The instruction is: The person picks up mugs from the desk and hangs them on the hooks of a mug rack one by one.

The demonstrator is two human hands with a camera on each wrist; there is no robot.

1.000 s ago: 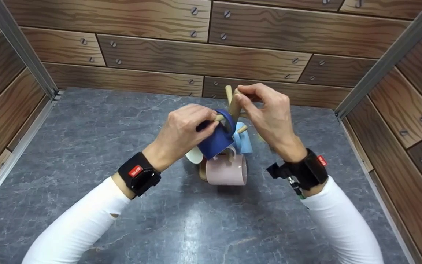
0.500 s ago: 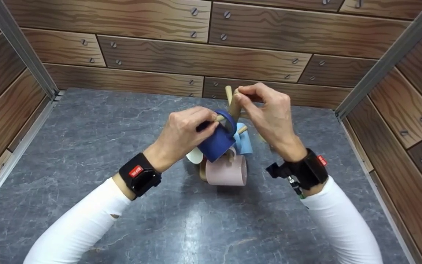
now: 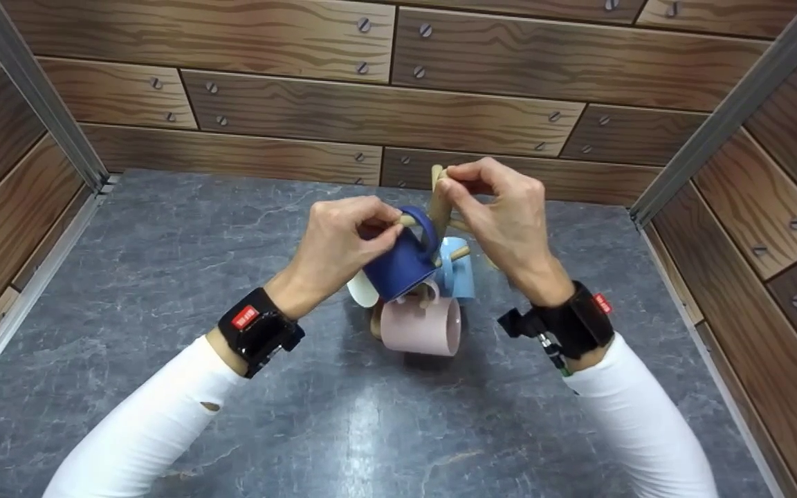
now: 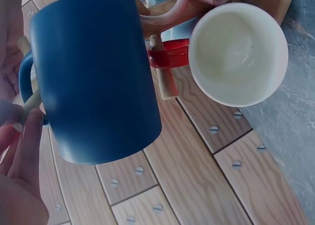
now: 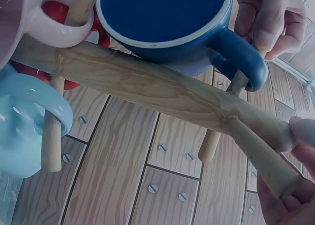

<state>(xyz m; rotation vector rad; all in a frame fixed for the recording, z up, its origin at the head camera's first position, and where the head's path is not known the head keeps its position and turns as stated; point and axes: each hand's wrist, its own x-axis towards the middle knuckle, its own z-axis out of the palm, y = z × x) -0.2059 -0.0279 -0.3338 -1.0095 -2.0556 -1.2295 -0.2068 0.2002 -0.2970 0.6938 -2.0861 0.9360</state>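
A wooden mug tree (image 5: 162, 87) stands on the floor with mugs hanging from its pegs. My left hand (image 3: 343, 238) pinches the tip of one upper peg (image 4: 32, 104). On that same peg the dark blue mug (image 3: 402, 266) hangs by its handle. With thumb and fingertips, my right hand (image 3: 506, 221) holds the top of the post. Below hang a pink mug (image 3: 419, 325), a light blue mug (image 3: 457, 270) and a mug white inside (image 4: 238, 55) with a red handle (image 4: 170, 53). The right wrist view shows several pegs, one beside my right fingers.
The grey marbled surface (image 3: 232, 429) runs under both arms. Wood-plank-patterned walls (image 3: 267, 104) close the back and both sides, with metal corner posts (image 3: 39, 97) at left and right.
The left hand has shifted slightly left along the peg's tip. The blue mug and the tree have turned or leaned a little left. The right hand keeps its hold on the post top.
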